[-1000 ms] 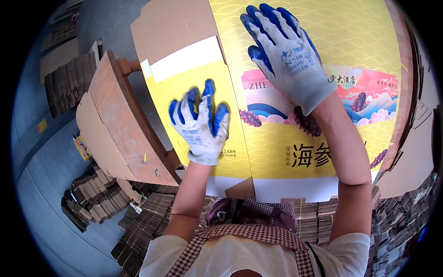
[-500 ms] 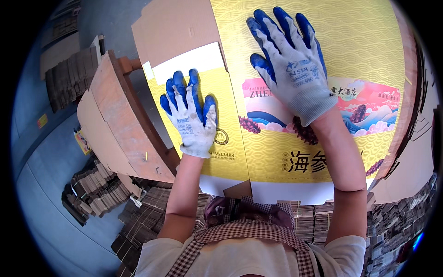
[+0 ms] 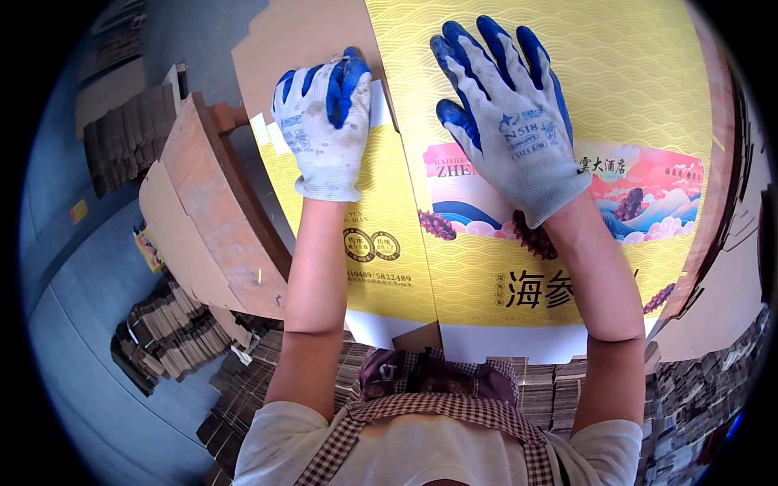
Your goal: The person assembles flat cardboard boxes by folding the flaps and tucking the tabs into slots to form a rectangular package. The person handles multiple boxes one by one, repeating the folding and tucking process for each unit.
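**Q:** Hands first: how were they placed?

**A:** Both wore white knit gloves with blue coated fingers. The right hand (image 3: 506,134) lay flat, fingers spread wide and closed on nothing, palm pressed on the large panel of the yellow printed carton blank (image 3: 567,73). The left hand (image 3: 324,121) rested on the narrow side panel (image 3: 381,235) of the same blank, its fingers curled over the panel's upper edge where a white strip (image 3: 377,101) showed; whether they pinched that edge or only pressed on it could not be told.

**Q:** And where did the blank itself lie?

**A:** It lay unfolded, printed face up, directly ahead of the person, filling the upper middle and right of the view. A fold line separated the narrow left panel from the wide one, which carried a wave pattern and a coloured pictorial band (image 3: 640,194). A white margin (image 3: 502,344) ran along the near edge, just above the person's checked collar (image 3: 429,409).

**Q:** What surrounded it?

**A:** A plain brown cardboard sheet (image 3: 304,36) lay beyond the left hand, touching the blank's upper left corner. To the left stood a leaning stack of brown boards (image 3: 207,211). Bundles of flat cardboard pieces (image 3: 174,336) sat lower left on the blue-grey floor (image 3: 73,324), and further stacked pieces (image 3: 697,397) showed lower right.
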`<state>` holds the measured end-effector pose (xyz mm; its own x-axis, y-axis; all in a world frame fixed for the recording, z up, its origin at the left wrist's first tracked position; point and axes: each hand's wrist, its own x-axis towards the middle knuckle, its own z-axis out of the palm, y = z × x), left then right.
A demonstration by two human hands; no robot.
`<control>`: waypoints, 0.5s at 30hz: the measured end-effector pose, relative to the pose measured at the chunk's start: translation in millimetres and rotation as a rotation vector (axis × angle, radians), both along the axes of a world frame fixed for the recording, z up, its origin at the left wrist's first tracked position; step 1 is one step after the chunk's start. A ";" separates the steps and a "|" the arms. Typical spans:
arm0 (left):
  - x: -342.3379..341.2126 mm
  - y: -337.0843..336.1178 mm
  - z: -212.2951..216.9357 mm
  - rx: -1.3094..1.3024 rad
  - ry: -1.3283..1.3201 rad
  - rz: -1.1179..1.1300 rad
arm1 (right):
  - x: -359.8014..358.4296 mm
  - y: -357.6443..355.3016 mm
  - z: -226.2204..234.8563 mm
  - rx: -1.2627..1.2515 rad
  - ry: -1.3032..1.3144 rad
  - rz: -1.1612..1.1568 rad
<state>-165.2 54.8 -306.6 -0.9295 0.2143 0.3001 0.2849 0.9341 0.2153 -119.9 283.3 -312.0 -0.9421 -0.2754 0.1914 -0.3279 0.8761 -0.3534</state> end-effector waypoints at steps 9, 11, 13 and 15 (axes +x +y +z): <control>-5.3 4.2 3.9 -0.017 -0.036 -0.016 | -3.1 5.7 22.0 -0.106 -0.064 0.068; -7.4 5.9 9.4 0.042 -0.063 -0.014 | -2.6 5.4 19.8 -0.108 -0.056 0.069; -6.0 8.3 16.3 0.120 -0.128 0.023 | -3.6 5.9 19.9 -0.108 -0.068 0.071; -5.4 8.7 19.7 0.229 -0.170 0.046 | -3.4 5.7 18.7 -0.106 -0.064 0.069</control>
